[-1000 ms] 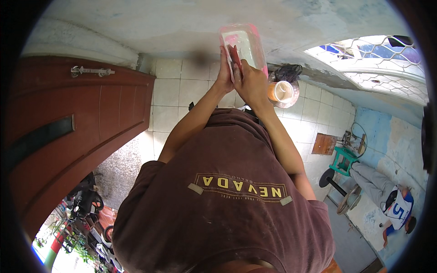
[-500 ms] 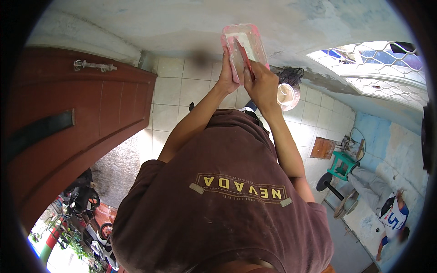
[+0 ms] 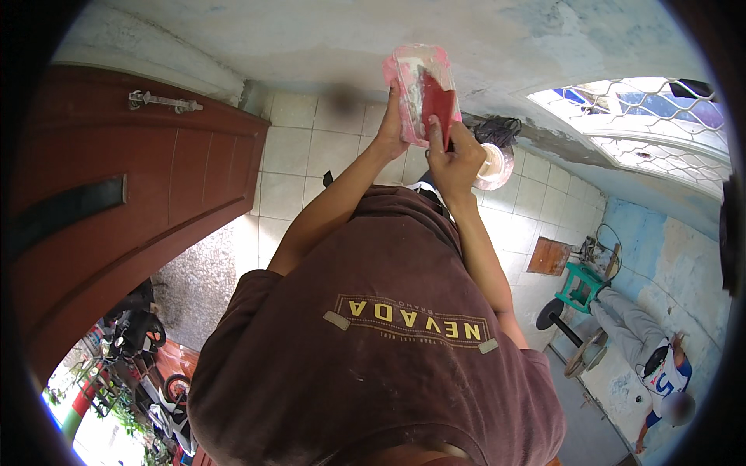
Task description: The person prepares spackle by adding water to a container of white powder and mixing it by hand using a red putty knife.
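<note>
My left hand (image 3: 393, 124) grips the left side of a pink rectangular tub (image 3: 453, 68) smeared with whitish paste, held up before the wall. In my right hand (image 3: 459, 159) is a red putty scraper (image 3: 440, 102), its flat face turned upward over the tub's inside. The scraper's far edge lies at the paste (image 3: 414, 68), and my thumb presses on its face. Part of the tub's bottom is hidden under the scraper.
A round whitish bucket (image 3: 497, 167) stands on the tiled floor beside a dark plastic bag (image 3: 497, 130). Left is a brown door (image 3: 179, 163); ahead, a patchy wall (image 3: 326, 39). At right, another person (image 3: 660, 365) is near a green stool (image 3: 579, 286).
My right hand has rolled the scraper from edge-on to face-up and shifted slightly right and down. The tub has tilted a little and moved slightly right.
</note>
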The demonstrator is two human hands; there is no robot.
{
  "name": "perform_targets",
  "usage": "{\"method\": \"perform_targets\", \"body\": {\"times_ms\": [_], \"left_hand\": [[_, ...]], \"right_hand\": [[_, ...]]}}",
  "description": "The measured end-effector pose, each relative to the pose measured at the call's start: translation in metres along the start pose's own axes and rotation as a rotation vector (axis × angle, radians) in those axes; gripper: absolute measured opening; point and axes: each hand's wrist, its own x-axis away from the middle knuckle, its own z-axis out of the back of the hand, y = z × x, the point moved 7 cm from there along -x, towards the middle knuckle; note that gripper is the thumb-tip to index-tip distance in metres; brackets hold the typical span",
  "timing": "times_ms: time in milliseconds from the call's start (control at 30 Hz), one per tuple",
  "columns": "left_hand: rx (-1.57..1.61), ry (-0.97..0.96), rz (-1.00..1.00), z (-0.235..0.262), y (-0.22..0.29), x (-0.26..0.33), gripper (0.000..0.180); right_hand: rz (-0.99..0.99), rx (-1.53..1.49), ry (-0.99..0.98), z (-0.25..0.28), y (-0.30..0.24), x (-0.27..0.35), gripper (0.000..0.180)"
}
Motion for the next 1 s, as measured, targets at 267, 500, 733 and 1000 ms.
{"method": "perform_targets", "body": {"times_ms": [267, 500, 733, 1000], "left_hand": [[0.1, -0.093, 0.024, -0.01, 0.001, 0.009, 0.082], [0.261, -0.155, 0.111, -0.016, -0.005, 0.014, 0.085], [0.296, -0.13, 0.132, 0.006, -0.021, 0.004, 0.084], [0.139, -0.147, 0.104, -0.013, -0.013, 0.003, 0.085]], "right_hand": [[-0.218, -0.025, -0.171, 0.008, 0.037, -0.012, 0.021], [-0.194, 0.041, -0.273, 0.003, 0.036, -0.012, 0.023], [-0.043, 0.266, -0.254, -0.024, 0.024, -0.008, 0.023], [-0.215, 0.154, -0.248, -0.012, 0.046, -0.037, 0.024]]}}
